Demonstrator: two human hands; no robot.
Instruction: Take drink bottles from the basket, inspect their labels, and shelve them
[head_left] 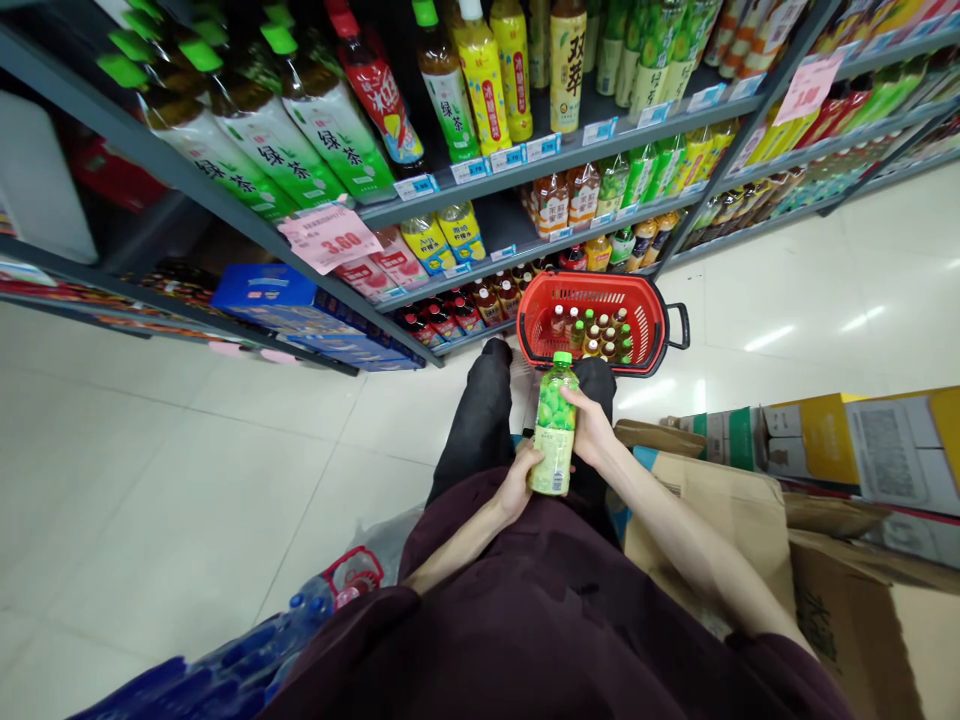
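Note:
A green drink bottle (pixel 555 425) with a bright green cap is held upright in front of my lap. My left hand (pixel 517 482) grips its lower left side, the thumb lying on the label. Around its upper right side is my right hand (pixel 590 425), with the thumb near the pictured green fruit. The fingers behind the bottle are mostly hidden. Just beyond it, a red shopping basket (pixel 645 325) rests on the floor, holding several small bottles with green, white and pale caps.
Shelves of bottled drinks (pixel 480 200) rise ahead, with price tags along their edges. Open cardboard boxes (pixel 712 490) stand close on my right. Shrink-wrapped blue-capped bottles (pixel 247 650) lie at my lower left. Blue cartons (pixel 300 315) sit on a low shelf to the left.

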